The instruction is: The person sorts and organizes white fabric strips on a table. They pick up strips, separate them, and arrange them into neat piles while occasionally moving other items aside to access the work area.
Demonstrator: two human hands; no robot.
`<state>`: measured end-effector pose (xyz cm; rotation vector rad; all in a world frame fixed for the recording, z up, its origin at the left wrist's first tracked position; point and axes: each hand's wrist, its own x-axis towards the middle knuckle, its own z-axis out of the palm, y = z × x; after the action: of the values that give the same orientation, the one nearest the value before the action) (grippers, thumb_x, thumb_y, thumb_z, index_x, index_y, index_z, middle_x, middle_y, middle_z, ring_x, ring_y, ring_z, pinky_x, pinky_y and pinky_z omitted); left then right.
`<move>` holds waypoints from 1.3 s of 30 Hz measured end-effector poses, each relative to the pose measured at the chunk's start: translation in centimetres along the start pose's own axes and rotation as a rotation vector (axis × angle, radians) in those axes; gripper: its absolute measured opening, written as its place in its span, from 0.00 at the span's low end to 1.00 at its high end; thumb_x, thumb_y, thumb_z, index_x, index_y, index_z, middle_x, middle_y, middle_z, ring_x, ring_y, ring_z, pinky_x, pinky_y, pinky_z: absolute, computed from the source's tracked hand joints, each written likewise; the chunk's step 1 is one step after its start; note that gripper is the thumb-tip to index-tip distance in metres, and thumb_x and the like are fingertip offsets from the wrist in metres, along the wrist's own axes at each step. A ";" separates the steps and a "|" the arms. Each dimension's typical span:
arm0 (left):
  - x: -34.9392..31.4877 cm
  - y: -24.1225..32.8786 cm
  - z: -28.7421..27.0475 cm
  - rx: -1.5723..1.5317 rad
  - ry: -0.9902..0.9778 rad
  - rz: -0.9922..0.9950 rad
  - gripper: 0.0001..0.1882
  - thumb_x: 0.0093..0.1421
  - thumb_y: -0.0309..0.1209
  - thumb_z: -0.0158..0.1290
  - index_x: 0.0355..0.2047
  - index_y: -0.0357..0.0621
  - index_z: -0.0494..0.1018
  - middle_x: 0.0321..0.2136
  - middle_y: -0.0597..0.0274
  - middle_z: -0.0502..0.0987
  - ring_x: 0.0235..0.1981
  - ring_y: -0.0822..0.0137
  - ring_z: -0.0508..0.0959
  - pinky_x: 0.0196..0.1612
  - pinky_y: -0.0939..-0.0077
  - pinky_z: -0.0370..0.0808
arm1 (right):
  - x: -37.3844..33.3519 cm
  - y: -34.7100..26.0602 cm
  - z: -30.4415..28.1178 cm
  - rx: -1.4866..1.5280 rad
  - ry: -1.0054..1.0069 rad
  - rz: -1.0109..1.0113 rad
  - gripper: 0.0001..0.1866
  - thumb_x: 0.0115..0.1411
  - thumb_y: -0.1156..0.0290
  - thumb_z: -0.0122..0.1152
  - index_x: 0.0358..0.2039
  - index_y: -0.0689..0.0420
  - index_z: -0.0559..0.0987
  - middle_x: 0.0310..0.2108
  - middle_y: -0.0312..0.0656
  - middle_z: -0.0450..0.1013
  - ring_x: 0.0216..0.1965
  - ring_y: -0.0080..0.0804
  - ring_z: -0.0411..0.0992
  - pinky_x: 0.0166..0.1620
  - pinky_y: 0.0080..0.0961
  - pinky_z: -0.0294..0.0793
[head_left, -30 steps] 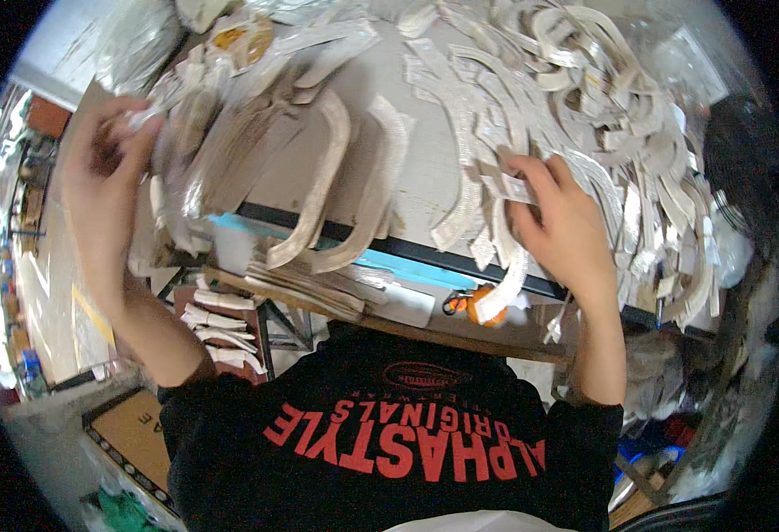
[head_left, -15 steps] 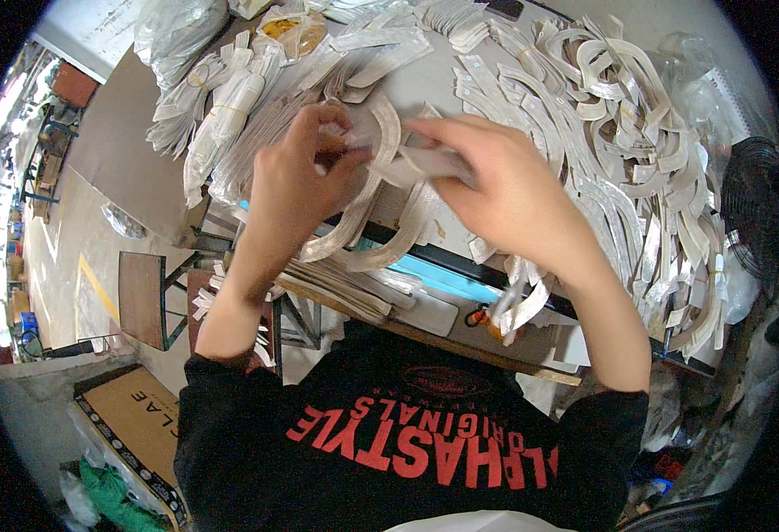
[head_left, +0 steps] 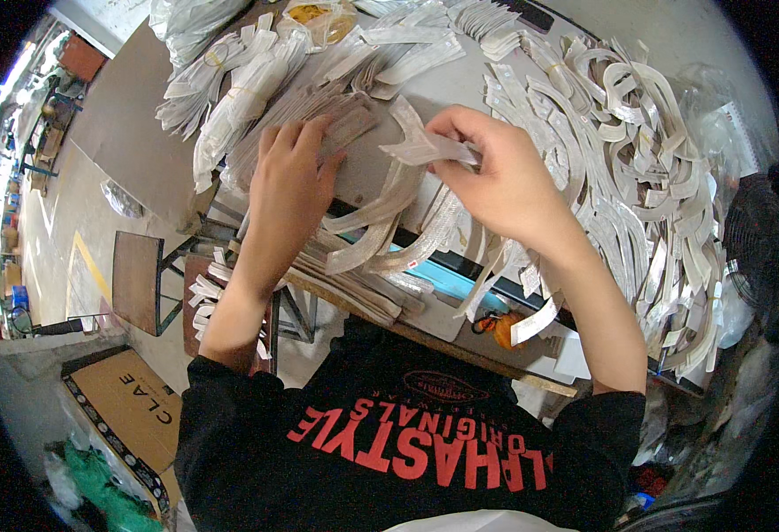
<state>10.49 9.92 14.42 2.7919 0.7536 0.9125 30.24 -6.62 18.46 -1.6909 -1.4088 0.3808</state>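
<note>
My right hand (head_left: 512, 182) is closed on a few pale curved fabric strips (head_left: 423, 147), pinched between thumb and fingers. Their long curved ends hang down over the table's front edge. To its left, my left hand (head_left: 288, 186) has its fingers stretched and slightly apart, with the fingertips on or just above a fanned stack of grey-white strips (head_left: 347, 120); whether they touch is hard to tell. Nothing shows in that hand.
Bundled strips (head_left: 246, 106) lie at the table's left, beside a clear bag with a yellow roll (head_left: 319, 18). Heaps of curved strips (head_left: 642, 168) cover the right side. A black fan (head_left: 755, 230) stands far right. An orange object (head_left: 498, 329) sits below the front edge.
My left hand has let go of the strips and moved down-left to the stack. My right hand keeps hold of them, slightly farther right.
</note>
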 end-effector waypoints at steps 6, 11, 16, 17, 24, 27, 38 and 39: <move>0.3 0.3 1.1 0.159 -0.002 -0.069 0.21 0.59 0.31 0.64 0.52 0.43 0.76 0.47 0.52 0.77 0.54 0.45 0.74 0.57 0.50 0.73 | -0.3 0.1 -1.0 0.104 -0.025 0.009 0.16 0.58 0.76 0.64 0.48 0.63 0.81 0.43 0.53 0.84 0.47 0.45 0.84 0.52 0.33 0.79; 0.4 0.8 1.5 0.239 0.010 -0.100 0.20 0.59 0.30 0.63 0.52 0.43 0.76 0.47 0.53 0.77 0.54 0.46 0.74 0.57 0.51 0.71 | -0.7 -0.5 -1.0 0.156 -0.040 -0.026 0.15 0.58 0.77 0.64 0.46 0.64 0.81 0.42 0.53 0.83 0.47 0.44 0.84 0.52 0.33 0.79; 0.6 0.6 1.2 0.229 -0.087 -0.143 0.20 0.59 0.30 0.61 0.52 0.43 0.76 0.46 0.54 0.78 0.53 0.46 0.75 0.55 0.50 0.71 | -0.9 -1.7 -1.3 0.063 -0.031 -0.059 0.15 0.57 0.77 0.63 0.46 0.64 0.81 0.41 0.54 0.83 0.46 0.46 0.84 0.52 0.33 0.79; 0.5 0.6 1.2 0.210 -0.068 -0.134 0.20 0.59 0.30 0.61 0.52 0.43 0.77 0.46 0.55 0.78 0.52 0.47 0.75 0.55 0.50 0.71 | -0.9 -1.7 -1.3 0.059 -0.031 -0.068 0.15 0.57 0.77 0.63 0.46 0.64 0.80 0.41 0.54 0.83 0.46 0.46 0.84 0.52 0.33 0.79; -0.1 0.8 1.6 0.248 0.052 -0.073 0.18 0.59 0.32 0.62 0.50 0.43 0.79 0.47 0.55 0.78 0.52 0.49 0.75 0.56 0.51 0.71 | -1.0 -1.2 -1.1 0.105 -0.071 -0.015 0.18 0.56 0.84 0.61 0.49 0.63 0.79 0.42 0.41 0.79 0.48 0.27 0.76 0.55 0.25 0.73; -0.1 0.9 1.6 0.261 0.063 -0.078 0.18 0.60 0.32 0.62 0.50 0.43 0.79 0.48 0.55 0.78 0.52 0.48 0.75 0.55 0.51 0.71 | -0.9 -1.3 -1.2 0.082 -0.082 -0.009 0.18 0.56 0.84 0.60 0.49 0.63 0.79 0.42 0.40 0.79 0.47 0.26 0.76 0.55 0.25 0.73; 0.0 1.1 0.9 0.241 -0.066 -0.171 0.16 0.61 0.32 0.62 0.49 0.44 0.81 0.48 0.53 0.80 0.54 0.47 0.75 0.55 0.48 0.70 | -0.3 -0.6 -0.8 0.077 -0.014 -0.085 0.16 0.55 0.76 0.64 0.46 0.62 0.80 0.41 0.54 0.82 0.46 0.48 0.83 0.52 0.35 0.79; -0.1 1.2 0.9 0.232 -0.055 -0.167 0.16 0.61 0.32 0.62 0.49 0.45 0.81 0.48 0.53 0.80 0.54 0.47 0.75 0.55 0.48 0.70 | -0.2 -0.6 -0.7 0.088 -0.014 -0.083 0.16 0.56 0.76 0.64 0.46 0.62 0.80 0.41 0.54 0.82 0.46 0.48 0.83 0.52 0.35 0.79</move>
<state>11.43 8.93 13.97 2.8767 1.1307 0.7603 30.29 -7.12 19.22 -1.5567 -1.4464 0.4030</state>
